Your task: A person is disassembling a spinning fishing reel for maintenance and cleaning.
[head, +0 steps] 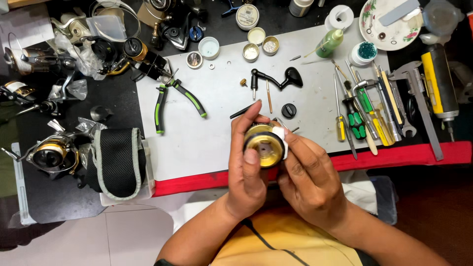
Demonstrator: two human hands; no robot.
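Observation:
A gold and black fishing reel spool (265, 144) is held up in front of me over the white work mat (217, 133). My left hand (247, 170) wraps its left side, thumb pressed on the gold face. At the spool's right edge, my right hand (308, 177) pinches a small white piece (280, 135) with its fingertips. A black reel handle (276, 79) lies on the mat just beyond, with a small black cap (288, 110) and a thin rod (269, 96) beside it.
Green-handled pliers (172, 101) lie at the mat's left. Screwdrivers and hand tools (367, 116) crowd the right, with calipers (419, 98) and a yellow tool (436, 81). Small tins (260, 47), a green bottle (329, 43), a plate (389, 22). Reels (51, 152) and a black pouch (118, 160) sit left.

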